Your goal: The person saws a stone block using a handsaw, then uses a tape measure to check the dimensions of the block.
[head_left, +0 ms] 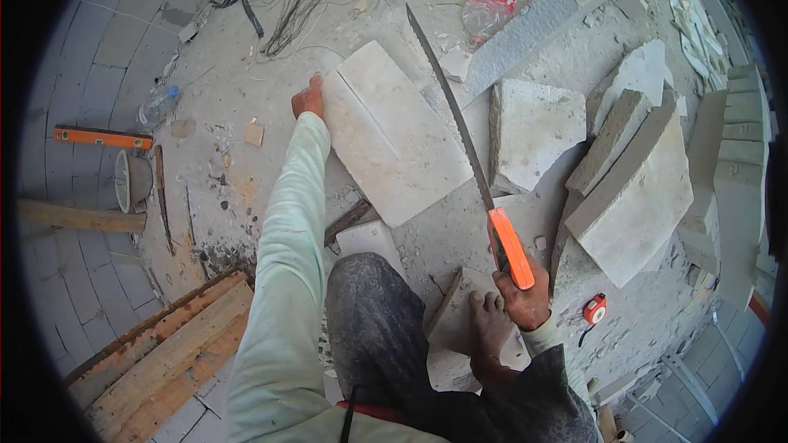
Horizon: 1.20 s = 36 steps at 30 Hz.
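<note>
Closed firmly round its orange handle, the right hand (528, 294) holds a long, dark-bladed steel handsaw (467, 146); the left hand (309, 98) sits at the left edge of a pale, rectangular masonry block (414, 127) — whether it clamps it, I cannot tell. Sawing would likely go best with the blade aligned to the narrow, straight groove (368, 113), strokes long and light. The block lies ahead of the dark-trousered left knee (369, 303) — flat-faced, faintly stained.

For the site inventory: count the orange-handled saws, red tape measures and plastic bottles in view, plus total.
Orange-handled saw: 1
Red tape measure: 1
Plastic bottles: 2 (red-labelled bottle at top, clear bottle at left)
Total: 4
</note>
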Each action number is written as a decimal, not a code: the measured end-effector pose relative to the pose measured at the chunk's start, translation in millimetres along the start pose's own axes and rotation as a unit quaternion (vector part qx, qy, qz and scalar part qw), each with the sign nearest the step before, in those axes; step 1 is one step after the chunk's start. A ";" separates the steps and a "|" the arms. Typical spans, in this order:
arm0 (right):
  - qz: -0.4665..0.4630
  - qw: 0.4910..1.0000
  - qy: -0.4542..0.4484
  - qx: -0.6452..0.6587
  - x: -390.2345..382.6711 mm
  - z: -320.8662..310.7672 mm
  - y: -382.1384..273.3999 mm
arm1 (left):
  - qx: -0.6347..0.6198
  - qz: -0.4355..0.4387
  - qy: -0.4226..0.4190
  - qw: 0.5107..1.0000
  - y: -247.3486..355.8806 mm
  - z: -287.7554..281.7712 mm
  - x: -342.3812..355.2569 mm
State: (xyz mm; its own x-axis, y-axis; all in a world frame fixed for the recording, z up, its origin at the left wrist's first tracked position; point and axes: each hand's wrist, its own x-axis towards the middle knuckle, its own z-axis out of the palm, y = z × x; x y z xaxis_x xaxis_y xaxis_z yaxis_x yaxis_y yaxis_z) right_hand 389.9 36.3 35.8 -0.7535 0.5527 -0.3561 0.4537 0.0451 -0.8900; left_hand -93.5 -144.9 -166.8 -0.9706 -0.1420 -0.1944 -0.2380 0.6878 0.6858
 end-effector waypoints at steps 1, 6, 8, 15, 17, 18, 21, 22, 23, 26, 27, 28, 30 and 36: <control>0.006 1.000 -0.018 -0.002 -3.9 -2.9 16.2 | -0.069 -0.022 -0.004 0.997 11.6 5.4 -15.2; 0.028 0.999 -0.042 0.015 -19.4 -4.2 32.2 | -0.149 -0.016 -0.033 0.988 69.9 -28.9 -68.3; 0.037 0.997 -0.045 0.043 -24.3 -9.1 33.4 | -0.207 -0.011 -0.091 0.974 75.6 -42.1 -79.3; 0.039 0.999 0.004 0.020 -49.4 -22.8 56.9 | -0.296 -0.064 -0.195 0.933 89.3 -74.4 -106.3; 0.042 0.999 0.008 0.018 -51.6 -26.3 61.2 | -0.306 0.043 -0.181 0.934 95.9 -75.6 -124.1; 0.048 0.999 0.013 0.018 -52.8 -27.2 61.8 | -0.307 0.044 -0.180 0.934 95.9 -78.8 -122.1; 0.076 0.997 0.017 0.022 -52.5 -28.6 62.4 | -0.242 0.054 -0.262 0.933 101.0 -87.7 -118.0; 0.074 0.997 0.019 0.023 -54.0 -28.7 64.9 | -0.186 0.064 -0.288 0.937 105.9 -89.3 -118.8; 0.062 0.998 0.008 0.012 -57.1 -27.9 69.0 | -0.128 0.075 -0.312 0.939 111.3 -91.6 -119.4; 0.048 0.998 0.027 -0.012 -61.9 -27.4 69.9 | -0.222 0.078 -0.322 0.917 130.0 -101.4 -153.7; 0.050 0.998 0.044 -0.020 -66.3 -25.7 68.4 | -0.218 0.082 -0.322 0.918 139.9 -110.4 -170.1; 0.050 0.998 0.045 -0.016 -70.5 -27.2 67.4 | -0.230 0.094 -0.288 0.925 152.1 -118.5 -188.7; 0.050 0.996 0.066 0.026 -77.7 -34.2 65.3 | -0.241 0.110 -0.258 0.929 176.6 -135.7 -222.9; 0.082 0.995 0.040 -0.033 -82.7 -24.8 61.1 | -0.046 0.460 -0.105 0.881 221.9 -172.9 -260.3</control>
State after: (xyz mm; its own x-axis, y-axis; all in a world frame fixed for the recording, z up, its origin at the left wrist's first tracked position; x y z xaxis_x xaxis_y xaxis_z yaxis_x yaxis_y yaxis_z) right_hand 491.7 14.0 17.9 -0.6274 0.6221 -0.4685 0.5992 0.0013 -0.8006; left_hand 100.0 -78.4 157.2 -0.7283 0.5871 0.3534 0.6340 0.3814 0.6728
